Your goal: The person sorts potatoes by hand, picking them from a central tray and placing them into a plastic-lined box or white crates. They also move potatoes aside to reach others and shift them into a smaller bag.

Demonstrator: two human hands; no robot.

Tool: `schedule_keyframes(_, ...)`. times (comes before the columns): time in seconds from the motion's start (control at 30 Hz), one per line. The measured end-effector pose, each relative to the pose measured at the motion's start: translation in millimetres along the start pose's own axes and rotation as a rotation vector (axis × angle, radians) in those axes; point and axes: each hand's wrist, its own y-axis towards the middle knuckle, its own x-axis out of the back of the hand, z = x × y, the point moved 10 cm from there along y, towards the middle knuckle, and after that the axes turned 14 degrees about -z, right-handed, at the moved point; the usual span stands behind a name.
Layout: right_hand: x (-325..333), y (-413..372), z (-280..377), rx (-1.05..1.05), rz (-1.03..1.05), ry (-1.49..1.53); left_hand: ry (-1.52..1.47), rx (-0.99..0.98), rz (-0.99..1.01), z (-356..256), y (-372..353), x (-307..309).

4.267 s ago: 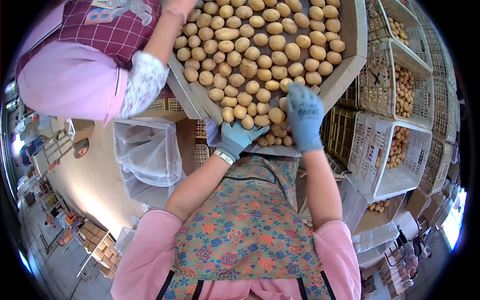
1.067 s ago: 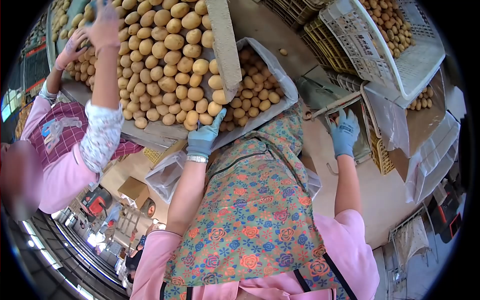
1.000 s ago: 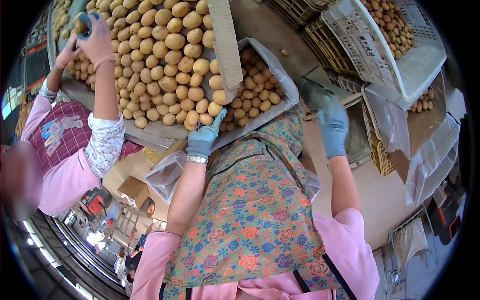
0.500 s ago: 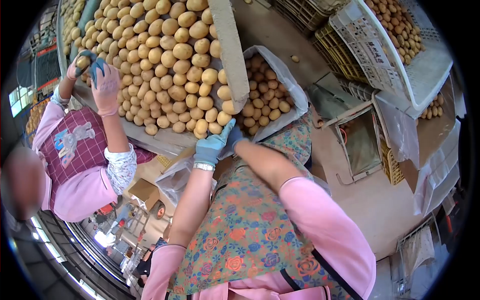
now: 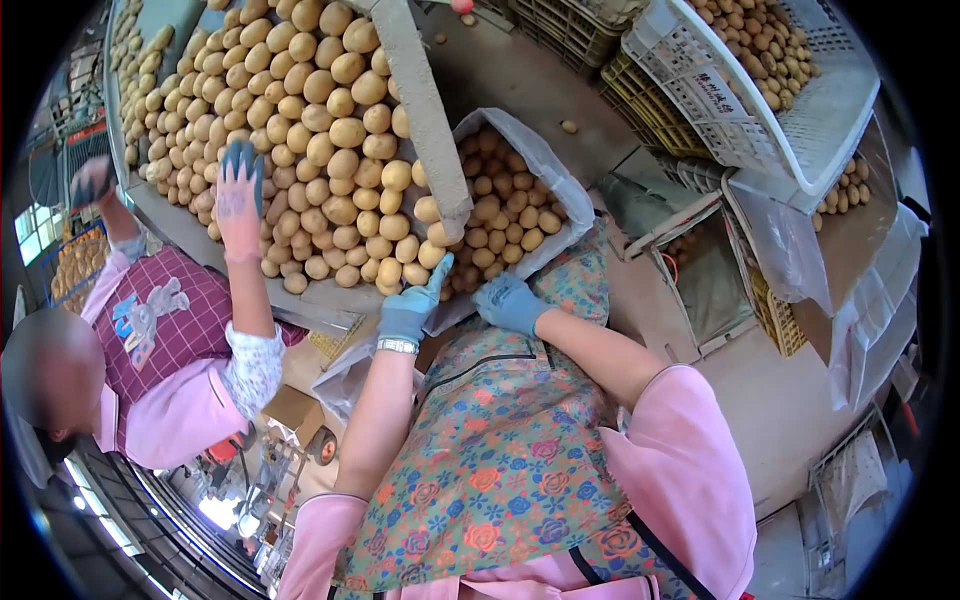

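Note:
My left hand (image 5: pixel 412 308), in a blue glove, is at the near edge of the potato pile (image 5: pixel 330 160). Its fingers are stretched out toward the lower end of a grey board (image 5: pixel 425 110), with no potato visible in it. My right hand (image 5: pixel 510 303), also gloved in blue, lies at the near side of a box lined with a white plastic bag (image 5: pixel 572 190). Inside this bag are potatoes (image 5: pixel 505 205). The right fingers are curled down over its near side; whatever they hold is hidden beneath them.
At the left, a co-worker in a checked apron (image 5: pixel 170 320) reaches over the pile with a gloved hand (image 5: pixel 240 195). A white crate (image 5: pixel 700 70) of potatoes stands at upper right, near yellow crates (image 5: pixel 660 105). A metal frame (image 5: pixel 690 270) stands right of the bag.
My right hand has moved away from my left, rightward to the bag's near side. My left hand has shifted slightly. The co-worker's hands have moved apart. The whole view has shifted a little.

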Motion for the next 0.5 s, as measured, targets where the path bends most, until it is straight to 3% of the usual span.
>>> schedule_keyframes(0.03,12.9,6.4,-15.4,-0.046,-0.124,-0.071,0.030,-0.096,-0.002,-7.6,-0.2,-0.9)
schedule_keyframes(0.07,22.6,15.4,-34.8,-0.089,-0.248,-0.139,0.005,-0.033,-0.014,-10.7,7.8,1.5)
schedule_keyframes(0.1,45.8,18.8,-63.8,-0.273,-0.529,-0.265,0.006,-0.037,-0.013,-8.4,4.5,-0.3)
schedule_keyframes(0.13,61.4,22.9,-88.2,-0.295,-0.727,-0.292,0.005,-0.032,-0.029,-3.3,-1.6,-2.0)
schedule_keyframes(0.2,76.5,36.6,-159.7,-0.697,-0.728,-0.042,0.009,-0.028,-0.050,5.4,-7.0,-2.2)
schedule_keyframes(0.23,76.0,34.0,-147.2,-0.702,-0.726,-0.039,-0.014,-0.022,-0.042,8.8,-8.4,-1.7)
schedule_keyframes(0.3,47.9,40.6,-96.3,-0.708,-0.308,-0.269,-0.024,-0.014,-0.036,3.3,-7.2,-2.5)
schedule_keyframes(0.37,14.5,38.6,-25.9,-0.362,0.228,-0.298,0.018,-0.008,-0.009,-15.0,9.4,-0.5)
schedule_keyframes(0.43,-58.9,42.7,-1.9,-0.211,0.251,-0.276,-0.035,0.036,-0.031,-6.2,5.5,2.9)
schedule_keyframes(0.5,-55.7,35.3,2.8,-0.131,0.269,-0.190,-0.079,0.096,-0.044,13.1,-2.1,1.2)
